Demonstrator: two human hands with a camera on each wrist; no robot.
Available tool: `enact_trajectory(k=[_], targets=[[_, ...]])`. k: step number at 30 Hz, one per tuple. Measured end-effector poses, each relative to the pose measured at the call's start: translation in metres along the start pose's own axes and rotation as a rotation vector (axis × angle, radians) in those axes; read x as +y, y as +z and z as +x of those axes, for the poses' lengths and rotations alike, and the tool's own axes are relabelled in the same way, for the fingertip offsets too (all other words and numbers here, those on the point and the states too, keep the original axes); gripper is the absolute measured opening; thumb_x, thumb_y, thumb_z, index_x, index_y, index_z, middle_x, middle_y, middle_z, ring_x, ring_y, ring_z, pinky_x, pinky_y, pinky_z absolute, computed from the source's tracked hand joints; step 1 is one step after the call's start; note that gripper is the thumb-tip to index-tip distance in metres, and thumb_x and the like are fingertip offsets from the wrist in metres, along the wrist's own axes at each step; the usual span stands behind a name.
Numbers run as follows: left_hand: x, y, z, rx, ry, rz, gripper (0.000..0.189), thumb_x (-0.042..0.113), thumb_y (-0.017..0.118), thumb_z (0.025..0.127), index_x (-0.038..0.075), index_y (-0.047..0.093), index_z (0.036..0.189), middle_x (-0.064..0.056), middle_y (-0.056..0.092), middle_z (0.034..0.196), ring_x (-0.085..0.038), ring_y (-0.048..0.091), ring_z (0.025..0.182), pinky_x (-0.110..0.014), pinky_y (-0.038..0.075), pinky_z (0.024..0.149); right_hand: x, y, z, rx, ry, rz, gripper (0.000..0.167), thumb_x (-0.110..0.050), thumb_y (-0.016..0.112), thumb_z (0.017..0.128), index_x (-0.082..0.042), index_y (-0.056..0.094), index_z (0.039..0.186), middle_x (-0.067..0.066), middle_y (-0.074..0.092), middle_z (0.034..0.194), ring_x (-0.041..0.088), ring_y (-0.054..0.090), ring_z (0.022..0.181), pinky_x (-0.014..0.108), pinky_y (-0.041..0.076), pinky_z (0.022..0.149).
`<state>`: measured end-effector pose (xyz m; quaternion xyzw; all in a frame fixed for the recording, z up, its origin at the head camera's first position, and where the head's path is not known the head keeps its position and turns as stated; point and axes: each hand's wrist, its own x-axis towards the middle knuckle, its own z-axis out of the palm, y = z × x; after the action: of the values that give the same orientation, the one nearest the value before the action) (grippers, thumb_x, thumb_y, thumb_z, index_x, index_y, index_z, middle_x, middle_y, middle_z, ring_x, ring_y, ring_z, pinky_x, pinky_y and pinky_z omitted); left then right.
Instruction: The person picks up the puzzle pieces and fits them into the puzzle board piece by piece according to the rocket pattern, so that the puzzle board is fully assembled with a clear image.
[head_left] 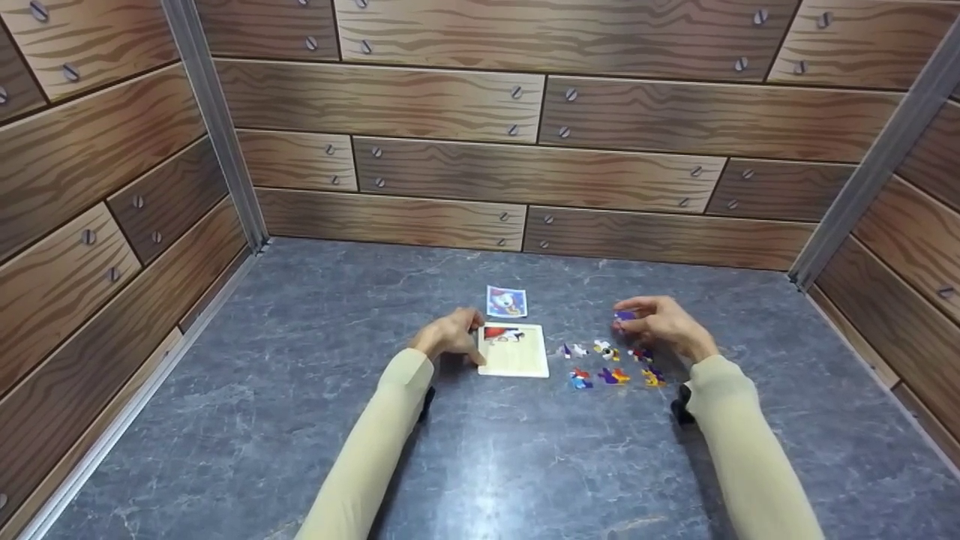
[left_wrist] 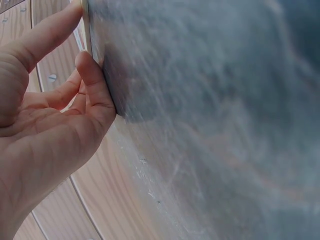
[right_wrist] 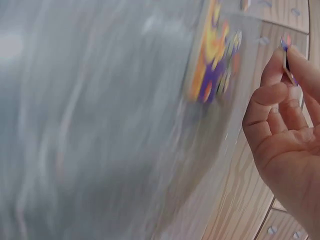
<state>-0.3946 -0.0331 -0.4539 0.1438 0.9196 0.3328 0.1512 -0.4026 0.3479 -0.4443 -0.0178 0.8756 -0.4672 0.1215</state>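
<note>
My left hand (head_left: 451,335) rests at the left edge of a cream puzzle tray (head_left: 534,363), with its thumb near the front left corner. In the left wrist view, the thumb and some bent fingers (left_wrist: 92,82) touch along that edge. A few pieces with red and white print (head_left: 504,334) lie along the tray's far side. My right hand (head_left: 664,324) pinches a purple puzzle piece (head_left: 624,316) between thumb and forefinger, raised over the table. In the right wrist view, the puzzle piece (right_wrist: 286,62) shows edge-on. Several loose puzzle pieces (head_left: 613,375) lie in rows right of the tray.
A small picture card (head_left: 507,301) with a white cartoon figure lies just behind the tray. The grey marbled table (head_left: 300,420) meets a wood-patterned back wall (head_left: 420,165), with similar walls on both sides. Metal strips (head_left: 217,127) line the corners.
</note>
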Motion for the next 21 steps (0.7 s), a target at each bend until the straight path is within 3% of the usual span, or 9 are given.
enact_trajectory(k=[9, 21], targets=[[-0.005, 0.004, -0.001, 0.002, 0.004, -0.005, 0.064, 0.008, 0.087, 0.071, 0.001, 0.054, 0.125, -0.014, 0.055, 0.125, -0.025, 0.051, 0.115, -0.037, 0.042, 0.105, -0.015, 0.022, 0.003, -0.112, 0.011, 0.148, 0.051, -0.006, 0.066, 0.091, 0.003, 0.049, 0.138, 0.004, 0.071, 0.105, 0.013, 0.063, 0.087, 0.026, 0.051, 0.067], [0.000, 0.001, 0.000, 0.021, 0.026, 0.001, 0.062, 0.006, 0.086, 0.069, 0.001, 0.054, 0.122, -0.015, 0.056, 0.122, -0.026, 0.052, 0.112, -0.037, 0.043, 0.104, -0.033, 0.038, 0.004, -0.073, 0.043, 0.183, 0.047, -0.003, 0.068, 0.088, -0.001, 0.057, 0.134, 0.003, 0.067, 0.097, 0.012, 0.062, 0.080, 0.026, 0.055, 0.070]])
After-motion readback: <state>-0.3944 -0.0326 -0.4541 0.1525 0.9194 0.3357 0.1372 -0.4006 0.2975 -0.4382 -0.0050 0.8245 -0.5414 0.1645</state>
